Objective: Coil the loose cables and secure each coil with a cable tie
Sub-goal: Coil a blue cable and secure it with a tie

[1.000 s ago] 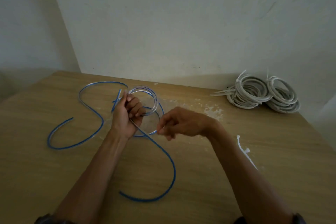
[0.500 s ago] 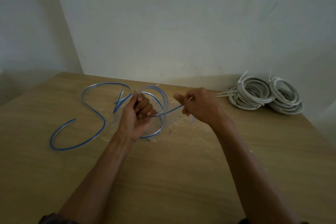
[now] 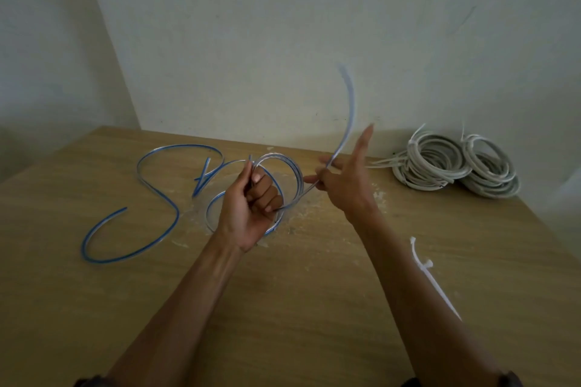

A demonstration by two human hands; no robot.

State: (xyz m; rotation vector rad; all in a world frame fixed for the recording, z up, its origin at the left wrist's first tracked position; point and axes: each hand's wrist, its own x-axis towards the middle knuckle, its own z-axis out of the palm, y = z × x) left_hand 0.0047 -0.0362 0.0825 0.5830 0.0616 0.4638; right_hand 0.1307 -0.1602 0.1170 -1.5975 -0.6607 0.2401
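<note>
**Blue cable mid-coil**

Loops of the blue cable [image 3: 284, 173] are clenched in the left hand [image 3: 248, 207] above the table [image 3: 283, 308]. A blurred free end is pinched by the right hand [image 3: 342, 182]. Next, another loop must be laid; the cable tie [image 3: 430, 276] waits near right.

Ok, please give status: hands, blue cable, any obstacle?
Left hand gripping blue cable coil. Right hand pinching its free end, raised. Cable tie untouched. Nothing in the way.
</note>
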